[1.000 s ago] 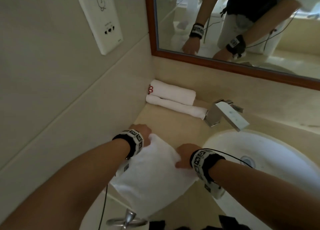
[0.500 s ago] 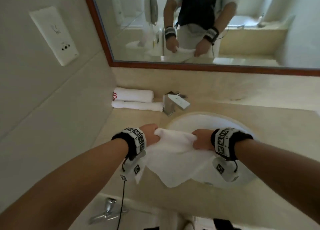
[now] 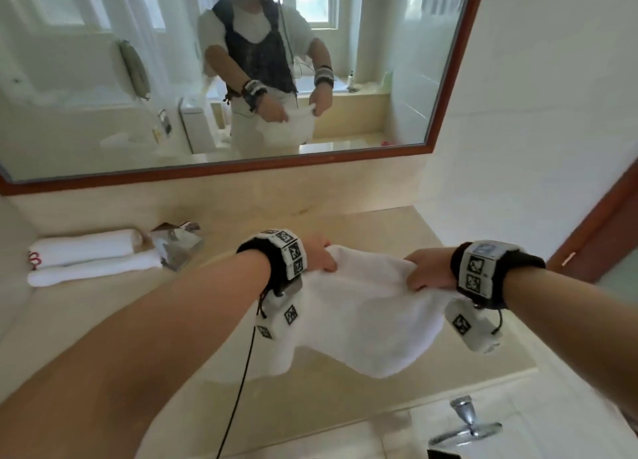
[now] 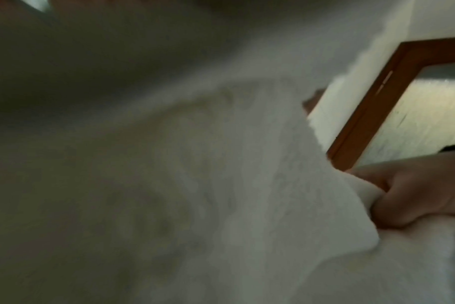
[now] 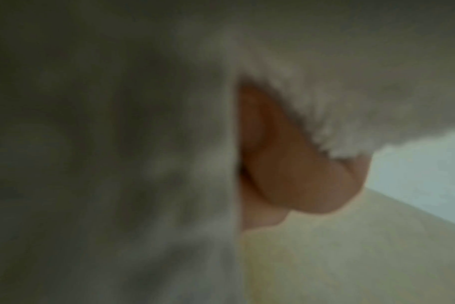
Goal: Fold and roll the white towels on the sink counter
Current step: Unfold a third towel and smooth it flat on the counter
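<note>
A loose white towel [image 3: 366, 313] hangs in the air over the beige counter [image 3: 345, 223], stretched between my two hands. My left hand [image 3: 319, 255] grips its left top corner and my right hand [image 3: 428, 268] grips the right top corner. In the left wrist view the towel [image 4: 195, 185] fills most of the picture, and the right hand [image 4: 416, 191] clutches its edge. The right wrist view shows curled fingers [image 5: 286, 164] pinching towel cloth [image 5: 117, 164]. Two rolled white towels [image 3: 89, 256] lie side by side at the counter's back left.
A chrome faucet [image 3: 176, 246] stands beside the rolled towels. A wood-framed mirror [image 3: 214, 172] runs along the wall behind the counter. A brown door frame [image 3: 593, 230] is at the right. A chrome handle [image 3: 466, 424] sticks out below the counter's front edge.
The towel has been lifted off the counter's left side and carried to the right, held up and spread wider between both hands. My view has swung right and upward.
</note>
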Tool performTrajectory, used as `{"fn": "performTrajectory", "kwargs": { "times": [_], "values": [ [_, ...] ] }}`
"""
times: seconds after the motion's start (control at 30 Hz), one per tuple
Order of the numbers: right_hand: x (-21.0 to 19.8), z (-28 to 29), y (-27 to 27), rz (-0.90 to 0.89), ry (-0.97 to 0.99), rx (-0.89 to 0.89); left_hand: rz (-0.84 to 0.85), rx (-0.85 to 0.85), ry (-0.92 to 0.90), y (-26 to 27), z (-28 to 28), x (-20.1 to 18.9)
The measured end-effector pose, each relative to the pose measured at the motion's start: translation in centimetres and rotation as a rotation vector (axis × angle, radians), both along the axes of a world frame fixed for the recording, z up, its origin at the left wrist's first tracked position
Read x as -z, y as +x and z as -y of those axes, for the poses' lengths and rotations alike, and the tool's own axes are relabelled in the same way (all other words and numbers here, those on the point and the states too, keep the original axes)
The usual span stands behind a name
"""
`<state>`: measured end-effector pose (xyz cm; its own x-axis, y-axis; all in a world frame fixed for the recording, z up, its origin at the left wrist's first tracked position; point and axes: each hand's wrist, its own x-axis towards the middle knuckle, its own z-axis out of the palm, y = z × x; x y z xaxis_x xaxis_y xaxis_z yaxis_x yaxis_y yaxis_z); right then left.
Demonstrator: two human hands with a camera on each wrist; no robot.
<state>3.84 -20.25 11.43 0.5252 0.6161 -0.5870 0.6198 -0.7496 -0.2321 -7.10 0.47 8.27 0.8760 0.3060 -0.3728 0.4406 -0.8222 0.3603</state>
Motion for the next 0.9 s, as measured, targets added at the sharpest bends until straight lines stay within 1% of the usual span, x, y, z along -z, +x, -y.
{"fn": "performTrajectory", "kwargs": {
  "times": [0.07,0.17,0.23,0.3,0.37,0.43,0.5,0.57,0.6,0.67,0.77,0.87,0.9],
  "values": [
    [1.2,1.6,4.7,0.046,0.021,0.047,0.094,-0.031,0.098,4.4,1.3,0.3],
    [3.3,3.3,11.5,0.174,0.097,0.093,0.258,-0.166,0.217,10.6,2.7,1.1],
    [4.7,4.8,14.5,0.2,0.122,0.047,0.273,-0.23,0.233,13.3,4.7,2.5],
    [6.7,5.7,16.1,0.125,0.099,-0.03,0.242,-0.262,0.187,14.0,7.0,4.5],
    [8.7,6.1,16.5,0.046,0.05,-0.128,0.153,-0.21,0.15,13.6,9.0,6.5],
    [10.8,6.1,15.9,0.008,0.022,-0.23,0.022,-0.121,0.106,12.4,10.6,8.6],
    [12.8,6.1,14.9,0.011,0.007,-0.35,-0.15,-0.04,0.07,10.8,12.3,10.9],
    [14.6,6.1,13.8,0.05,0.01,-0.446,-0.264,0.042,0.083,9.3,14.0,12.8],
    [15.2,6.1,13.3,0.068,0.008,-0.485,-0.287,0.071,0.1,8.7,14.6,13.5],
    [15.8,6.1,13.1,0.101,0.009,-0.541,-0.261,0.058,0.116,8.2,15.0,14.3],
    [15.3,6.4,13.0,0.137,-0.006,-0.538,-0.246,0.016,0.131,8.8,14.2,14.2],
    [14.5,6.7,12.2,0.146,-0.12,-0.53,-0.237,-0.046,0.162,10.6,12.8,13.6],
    [14.2,6.8,11.7,0.112,-0.17,-0.53,-0.233,-0.073,0.157,11.2,12.5,13.5]
  ]
}}
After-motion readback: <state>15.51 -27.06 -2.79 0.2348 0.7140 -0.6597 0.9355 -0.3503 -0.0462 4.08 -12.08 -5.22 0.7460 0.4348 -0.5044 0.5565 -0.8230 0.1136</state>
